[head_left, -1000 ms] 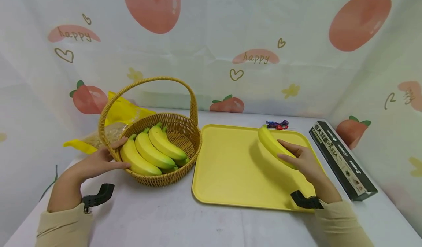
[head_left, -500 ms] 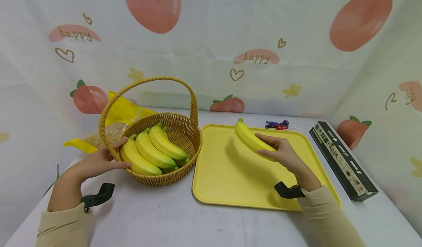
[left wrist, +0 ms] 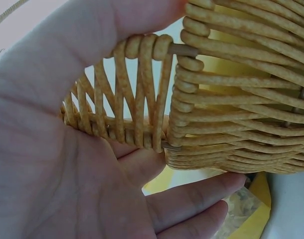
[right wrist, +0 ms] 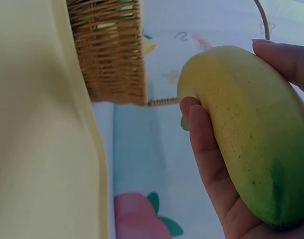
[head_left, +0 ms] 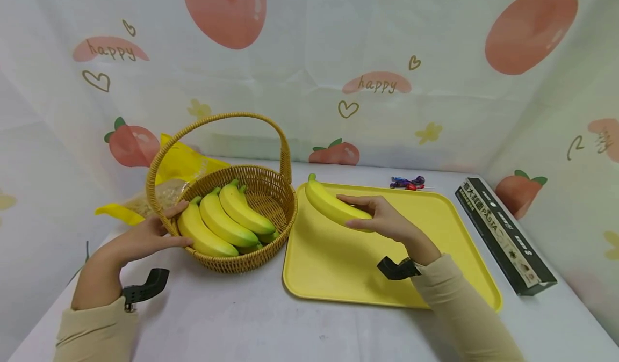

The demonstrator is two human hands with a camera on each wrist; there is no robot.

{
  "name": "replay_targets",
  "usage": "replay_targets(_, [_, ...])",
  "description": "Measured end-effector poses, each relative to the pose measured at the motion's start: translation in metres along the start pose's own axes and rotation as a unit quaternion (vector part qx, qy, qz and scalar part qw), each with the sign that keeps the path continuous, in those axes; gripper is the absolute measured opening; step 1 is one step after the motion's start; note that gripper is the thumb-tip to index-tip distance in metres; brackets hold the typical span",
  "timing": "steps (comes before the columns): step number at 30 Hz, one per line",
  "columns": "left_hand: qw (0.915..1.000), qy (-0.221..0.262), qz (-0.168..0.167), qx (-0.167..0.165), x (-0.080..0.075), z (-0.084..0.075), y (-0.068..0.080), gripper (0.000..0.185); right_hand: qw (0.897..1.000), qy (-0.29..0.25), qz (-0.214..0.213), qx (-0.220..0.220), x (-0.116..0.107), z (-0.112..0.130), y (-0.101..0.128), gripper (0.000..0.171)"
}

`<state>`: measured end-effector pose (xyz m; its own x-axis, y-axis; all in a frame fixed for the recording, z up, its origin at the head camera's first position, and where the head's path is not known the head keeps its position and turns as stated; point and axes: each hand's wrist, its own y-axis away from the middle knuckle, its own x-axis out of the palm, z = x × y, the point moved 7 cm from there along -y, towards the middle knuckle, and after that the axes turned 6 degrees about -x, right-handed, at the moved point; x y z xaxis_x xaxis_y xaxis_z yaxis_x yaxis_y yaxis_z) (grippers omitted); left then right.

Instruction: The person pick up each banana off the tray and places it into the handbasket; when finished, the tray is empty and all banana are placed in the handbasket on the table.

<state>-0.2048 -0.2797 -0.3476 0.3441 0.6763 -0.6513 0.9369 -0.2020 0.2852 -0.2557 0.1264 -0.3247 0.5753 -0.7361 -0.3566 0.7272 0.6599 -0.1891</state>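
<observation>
My left hand (head_left: 137, 241) holds the wicker basket (head_left: 227, 265) at its left side. In the left wrist view the thumb and fingers go around the woven foot of the handle (left wrist: 122, 97). Several yellow bananas with greenish tips, such as the front banana (head_left: 203, 233), lie inside the basket. Between the thumb and fingers of my right hand (head_left: 391, 222) is a single banana (head_left: 329, 203), held tilted above the left part of the yellow tray (head_left: 324, 270). Its stem end points toward the basket; the right wrist view shows its greenish tip (right wrist: 276, 194) near the palm.
A black pasta box (head_left: 503, 233) lies right of the tray. Wrapped lollipops (head_left: 408, 183) sit behind the tray's back edge. Behind the basket's left side is a yellow and clear bag (head_left: 188, 160). A printed curtain (head_left: 300, 82) hangs at the back.
My right hand has carried the banana leftward across the tray, from its right side toward the basket. The left hand and the basket have stayed in place.
</observation>
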Motion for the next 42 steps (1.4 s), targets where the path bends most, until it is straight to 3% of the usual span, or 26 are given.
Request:
replay_targets(11, [1.0, 0.003, 0.001, 0.001, 0.0, 0.0, 0.001, 0.091, 0.997, 0.048, 0.067, -0.013, 0.032, 0.012, -0.047, 0.059])
replay_targets(22, [1.0, -0.006, -0.003, -0.003, 0.0, -0.001, 0.001, 0.092, 0.983, 0.127, 0.132, 0.0, 0.062, 0.022, -0.107, 0.058])
replay_targets(32, [1.0, -0.003, 0.002, 0.001, 0.0, -0.002, -0.001, 0.092, 0.958, 0.219, 0.167, 0.073, 0.088, 0.023, -0.15, 0.062])
replay_targets(38, [1.0, -0.004, 0.003, 0.003, 0.001, -0.002, -0.002, 0.092, 0.948, 0.214, 0.194, 0.13, 0.102, 0.016, -0.161, 0.065])
replay_targets(42, [1.0, -0.003, 0.003, 0.002, 0.0, -0.002, -0.003, 0.092, 0.935, 0.232, 0.208, 0.168, 0.11, 0.015, -0.165, 0.067])
